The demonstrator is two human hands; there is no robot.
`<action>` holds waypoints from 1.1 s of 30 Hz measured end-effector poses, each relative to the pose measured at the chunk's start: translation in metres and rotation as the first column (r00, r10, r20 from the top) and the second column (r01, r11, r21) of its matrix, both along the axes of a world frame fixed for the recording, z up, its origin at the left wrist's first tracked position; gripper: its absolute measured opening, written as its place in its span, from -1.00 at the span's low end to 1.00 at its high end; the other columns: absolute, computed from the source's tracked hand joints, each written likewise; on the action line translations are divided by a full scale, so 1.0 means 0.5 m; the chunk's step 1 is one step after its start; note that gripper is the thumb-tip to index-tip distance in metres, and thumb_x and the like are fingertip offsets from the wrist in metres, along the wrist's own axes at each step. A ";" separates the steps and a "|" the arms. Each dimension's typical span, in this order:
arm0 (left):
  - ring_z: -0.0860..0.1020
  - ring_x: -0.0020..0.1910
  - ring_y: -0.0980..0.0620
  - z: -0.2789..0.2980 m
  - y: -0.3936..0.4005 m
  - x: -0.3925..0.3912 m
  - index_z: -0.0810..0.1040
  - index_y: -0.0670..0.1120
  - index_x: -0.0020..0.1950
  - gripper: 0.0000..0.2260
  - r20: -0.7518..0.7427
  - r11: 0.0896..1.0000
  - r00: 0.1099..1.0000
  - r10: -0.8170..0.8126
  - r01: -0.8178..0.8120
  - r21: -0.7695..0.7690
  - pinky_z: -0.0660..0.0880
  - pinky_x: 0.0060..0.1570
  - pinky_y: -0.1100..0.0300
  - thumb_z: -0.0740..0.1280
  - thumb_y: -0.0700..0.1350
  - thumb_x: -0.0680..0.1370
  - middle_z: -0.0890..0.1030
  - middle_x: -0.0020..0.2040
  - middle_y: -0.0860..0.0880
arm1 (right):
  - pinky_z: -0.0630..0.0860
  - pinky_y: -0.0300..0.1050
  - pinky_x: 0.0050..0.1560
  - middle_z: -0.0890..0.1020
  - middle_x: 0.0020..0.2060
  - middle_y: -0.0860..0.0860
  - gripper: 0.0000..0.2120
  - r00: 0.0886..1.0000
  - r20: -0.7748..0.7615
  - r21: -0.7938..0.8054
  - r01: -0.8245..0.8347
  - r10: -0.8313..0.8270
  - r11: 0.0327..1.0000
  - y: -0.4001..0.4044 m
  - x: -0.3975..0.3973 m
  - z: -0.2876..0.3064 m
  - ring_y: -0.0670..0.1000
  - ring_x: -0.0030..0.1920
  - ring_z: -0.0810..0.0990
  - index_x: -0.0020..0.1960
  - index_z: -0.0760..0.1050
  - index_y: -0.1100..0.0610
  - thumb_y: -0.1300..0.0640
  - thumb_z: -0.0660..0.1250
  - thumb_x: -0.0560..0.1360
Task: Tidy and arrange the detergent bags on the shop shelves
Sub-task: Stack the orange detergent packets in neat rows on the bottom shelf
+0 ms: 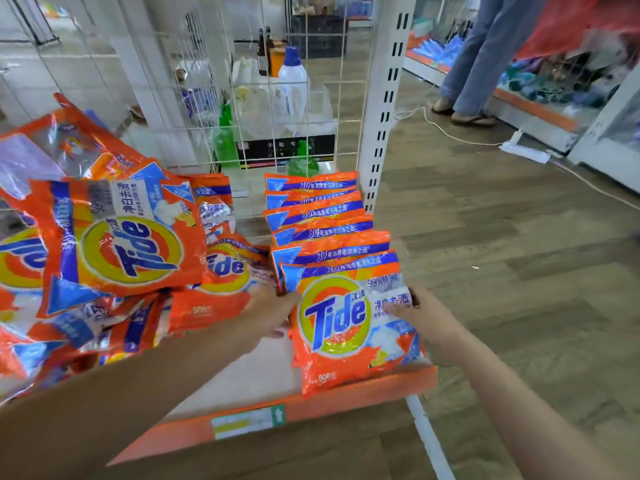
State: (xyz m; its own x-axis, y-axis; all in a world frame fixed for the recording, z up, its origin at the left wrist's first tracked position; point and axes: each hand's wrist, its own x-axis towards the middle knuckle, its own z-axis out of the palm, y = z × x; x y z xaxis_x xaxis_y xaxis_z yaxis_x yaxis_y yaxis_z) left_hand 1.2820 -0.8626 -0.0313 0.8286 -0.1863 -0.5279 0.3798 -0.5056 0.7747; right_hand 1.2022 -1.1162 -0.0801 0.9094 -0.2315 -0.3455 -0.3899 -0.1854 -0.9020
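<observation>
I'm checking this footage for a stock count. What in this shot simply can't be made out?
- Row of bags, head view: only top strips show; the front bag hides the rest.
- Pile: cut off by the left edge, bags overlap, so no count.
- Shelf label: blurred, unreadable.
- Left hand: its fingers are hidden behind the front bag.
- Right hand: fingers partly blurred.
- Person in the aisle: cut off by the top edge.

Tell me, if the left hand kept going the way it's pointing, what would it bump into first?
Probably the front orange Tide detergent bag: the left hand points right, its fingertips already at that bag's left edge, though contact is unclear.
</observation>
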 end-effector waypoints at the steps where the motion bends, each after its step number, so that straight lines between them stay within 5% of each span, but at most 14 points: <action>1: 0.56 -0.29 0.03 -0.008 0.007 -0.008 0.46 -0.14 0.22 -0.66 -0.009 0.997 0.998 -0.055 0.056 0.052 0.55 -0.23 0.15 0.33 0.03 0.54 0.60 -0.14 -0.03 | 0.54 0.27 0.09 0.66 0.01 0.15 -0.14 0.999 -0.008 -0.018 -0.042 0.041 0.999 -0.005 0.002 -0.010 0.17 0.04 0.64 0.11 0.48 0.13 -0.24 0.63 -0.05; 5: 0.65 -0.19 0.00 -0.019 0.022 -0.055 0.47 -0.11 0.14 -0.59 -0.079 0.951 0.958 -0.275 0.283 0.125 0.62 -0.20 0.15 0.47 0.07 0.43 0.65 -0.07 -0.07 | 0.54 0.05 0.15 0.57 0.13 0.01 -0.27 0.971 -0.133 -0.150 -0.215 0.196 0.965 0.000 -0.022 0.025 0.01 0.12 0.59 0.20 0.24 0.04 0.12 0.62 0.20; 8: 0.62 -0.23 0.04 -0.030 0.025 -0.083 0.46 -0.11 0.03 -0.63 -0.051 0.938 0.947 -0.316 0.320 0.130 0.60 -0.19 0.15 0.52 0.00 0.38 0.64 -0.14 -0.04 | 0.47 -0.27 0.10 0.45 0.19 -0.10 -0.17 0.930 -0.206 -0.260 -0.352 0.305 0.899 0.007 -0.040 0.029 -0.10 0.17 0.48 0.27 0.07 -0.07 0.18 0.59 0.26; 12: 0.60 0.01 0.08 -0.053 0.012 -0.087 0.40 -0.07 0.22 -0.46 0.057 0.957 0.955 -0.290 0.288 0.043 0.61 -0.03 0.11 0.57 -0.09 0.33 0.62 0.08 0.04 | 0.37 -0.08 0.29 0.38 0.23 -0.04 -0.08 0.946 -0.142 -0.456 -0.323 0.290 0.829 0.021 -0.030 0.000 -0.04 0.25 0.39 0.38 0.16 0.03 0.07 0.61 0.17; 17: 0.53 0.17 -0.01 -0.056 0.024 -0.013 0.30 -0.07 0.30 -0.32 0.138 0.954 0.949 -0.282 0.262 0.146 0.54 0.14 -0.01 0.59 -0.05 0.30 0.54 0.21 -0.02 | 0.47 0.07 0.20 0.46 0.17 -0.03 0.00 0.972 -0.088 -0.438 -0.236 0.220 0.867 0.031 0.020 -0.033 0.01 0.19 0.48 0.33 0.22 0.04 -0.04 0.60 -0.01; 23: 0.55 0.16 -0.03 -0.064 0.023 -0.016 0.38 -0.08 0.28 -0.41 0.050 0.938 0.942 -0.332 0.324 0.124 0.56 0.11 -0.03 0.57 -0.13 0.34 0.57 0.19 -0.03 | 0.47 0.00 0.20 0.50 0.15 -0.05 -0.13 0.956 -0.182 -0.351 -0.282 0.230 0.893 0.043 0.016 0.003 -0.01 0.16 0.51 0.32 0.15 0.04 0.16 0.61 0.20; 26: 0.62 -0.02 0.00 -0.061 0.031 -0.030 0.44 -0.09 0.24 -0.52 0.047 0.917 0.926 -0.375 0.364 0.164 0.61 -0.03 0.03 0.53 -0.09 0.39 0.60 0.15 -0.05 | 0.49 0.07 0.17 0.50 0.17 -0.01 -0.13 0.941 -0.256 -0.420 -0.315 0.222 0.851 0.043 0.012 0.009 0.04 0.15 0.52 0.30 0.18 0.02 0.01 0.61 0.16; 30: 0.65 -0.23 0.02 -0.016 0.052 -0.037 0.48 -0.13 0.10 -0.85 0.043 0.730 0.790 -0.611 0.543 0.415 0.60 -0.24 0.20 0.31 -0.11 0.57 0.62 0.04 -0.09 | 0.43 -0.08 -0.01 0.44 0.20 0.08 -0.39 0.976 -0.207 -0.711 -0.197 0.068 0.675 0.071 0.025 0.087 0.13 0.15 0.52 0.27 0.25 0.12 -0.04 0.47 0.37; 33: 0.58 0.02 -0.07 0.045 0.087 -0.025 0.51 -0.15 0.05 -0.82 0.099 0.405 0.539 -0.837 0.486 0.775 0.48 -0.11 0.16 0.20 -0.08 0.61 0.59 0.07 -0.09 | 0.40 -0.06 -0.06 0.43 0.21 0.12 -0.59 0.963 -0.150 -0.930 -0.214 0.222 0.298 0.132 0.044 0.159 0.15 0.18 0.50 0.28 0.23 0.17 0.02 0.27 0.54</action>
State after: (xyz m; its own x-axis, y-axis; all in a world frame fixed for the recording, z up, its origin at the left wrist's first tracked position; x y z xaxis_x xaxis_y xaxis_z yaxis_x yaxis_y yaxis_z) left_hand 1.2696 -0.8193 -0.0087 0.7191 -0.5735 -0.3923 -0.5740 -0.8085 0.1297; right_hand 1.2244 -1.0500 -0.0007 0.9815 -0.1879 -0.0369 -0.1901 -0.9792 -0.0703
